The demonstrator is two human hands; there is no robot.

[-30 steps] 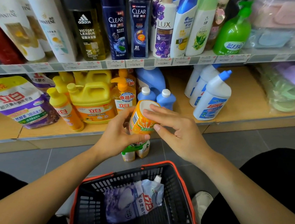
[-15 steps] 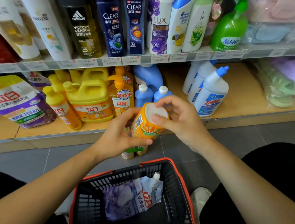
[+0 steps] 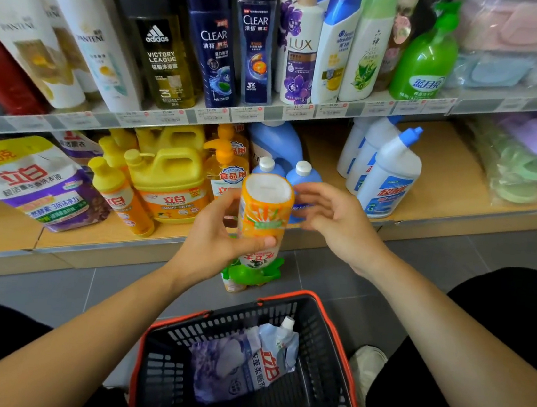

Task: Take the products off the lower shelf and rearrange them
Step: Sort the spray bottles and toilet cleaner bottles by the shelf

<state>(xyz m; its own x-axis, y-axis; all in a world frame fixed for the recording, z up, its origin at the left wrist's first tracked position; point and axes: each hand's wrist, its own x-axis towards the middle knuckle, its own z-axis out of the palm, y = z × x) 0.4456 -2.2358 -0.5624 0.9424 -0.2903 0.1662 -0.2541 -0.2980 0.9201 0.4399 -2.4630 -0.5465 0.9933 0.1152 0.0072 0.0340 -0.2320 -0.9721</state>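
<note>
My left hand (image 3: pixel 213 234) grips an orange bottle (image 3: pixel 264 213) held upside down, its white base up and its green cap end down, in front of the lower shelf (image 3: pixel 437 175). My right hand (image 3: pixel 335 221) hovers just right of the bottle with fingers spread, not touching it. Behind stand yellow detergent jugs (image 3: pixel 170 175), an orange pump bottle (image 3: pixel 227 168), two small blue bottles (image 3: pixel 302 173) and white toilet-cleaner bottles (image 3: pixel 390 180). A purple and yellow refill pouch (image 3: pixel 35 180) lies at the shelf's left.
A black basket with an orange rim (image 3: pixel 341 345) sits on the grey floor below my hands, with a pale purple refill pouch (image 3: pixel 245 364) inside. The upper shelf (image 3: pixel 270 113) carries shampoo bottles. Bagged soft goods (image 3: pixel 533 160) fill the right side. My knees flank the basket.
My right hand has let go of the orange bottle's base and moved a little right, fingers spread. My left hand has raised the bottle slightly.
</note>
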